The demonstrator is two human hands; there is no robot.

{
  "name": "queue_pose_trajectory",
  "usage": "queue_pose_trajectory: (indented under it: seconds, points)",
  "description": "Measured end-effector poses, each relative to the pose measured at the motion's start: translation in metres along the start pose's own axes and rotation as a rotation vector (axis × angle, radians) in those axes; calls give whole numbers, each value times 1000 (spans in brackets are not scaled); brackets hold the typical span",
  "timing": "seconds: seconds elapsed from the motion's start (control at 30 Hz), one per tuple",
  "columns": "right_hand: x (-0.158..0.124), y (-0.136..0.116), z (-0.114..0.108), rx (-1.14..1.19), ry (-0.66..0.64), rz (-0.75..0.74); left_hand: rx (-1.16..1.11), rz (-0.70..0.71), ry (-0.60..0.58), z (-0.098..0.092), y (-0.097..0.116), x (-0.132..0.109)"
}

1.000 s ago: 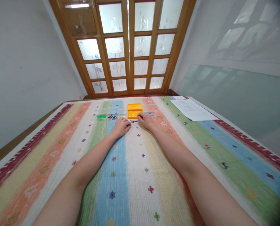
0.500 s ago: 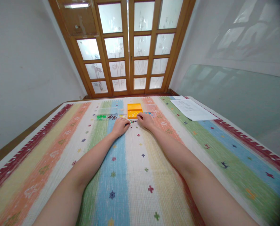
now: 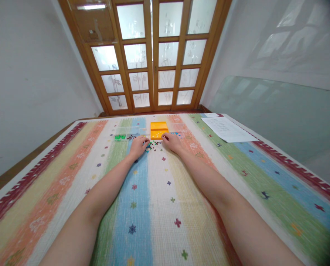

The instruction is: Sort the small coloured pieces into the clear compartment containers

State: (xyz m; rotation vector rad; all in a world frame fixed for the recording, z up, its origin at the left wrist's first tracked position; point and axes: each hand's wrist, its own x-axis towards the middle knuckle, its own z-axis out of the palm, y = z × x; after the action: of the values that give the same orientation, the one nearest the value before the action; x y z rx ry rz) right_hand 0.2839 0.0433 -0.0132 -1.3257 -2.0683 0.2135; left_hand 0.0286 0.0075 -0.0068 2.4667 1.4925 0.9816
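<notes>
At the near right corner of an open yellow box, the right hand is placed with its fingertips drawn together; whether anything is pinched in that grip cannot be told. On the other side, the left hand is held low at the cloth-covered table, its fingers curled; what its grip may contain is hidden. Between the two hands, loose small pieces in green, blue and dark colours are scattered, some just beside the left fingertips. Small pale pieces are held in the yellow box's near half. Beyond the left hand, green pieces and dark pieces are kept in clear compartments, while blue pieces are partly covered by the right hand. Farther right, a paper sheet is laid flat. Behind the table, a wooden door is fitted with frosted panes.
</notes>
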Motion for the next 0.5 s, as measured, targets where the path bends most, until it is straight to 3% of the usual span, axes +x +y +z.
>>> queue_pose_trajectory:
  seconds: [0.37, 0.5]
  points:
    - [1, 3, 3, 1, 10, -6, -273, -435, 278, -8, -45, 6]
    - [1, 4, 4, 7, 14, -24, -421, -520, 395, -7, -69, 7]
